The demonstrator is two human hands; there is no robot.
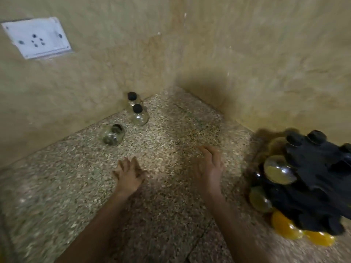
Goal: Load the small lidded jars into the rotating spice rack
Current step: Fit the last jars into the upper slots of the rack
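Three small clear glass jars with black lids [139, 115] sat ahead-left on the speckled stone worktop [171, 130], nearer the left hand [129, 175]. The black rotating spice rack [319, 168] lay beside the right hand [209, 168]. Both hands were spread, empty.

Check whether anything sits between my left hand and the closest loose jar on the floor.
Nothing visible does. Only bare floor lies between the left hand and the nearest jar. The front upright jar and rear upright jar stand farther back by the wall, off that path.
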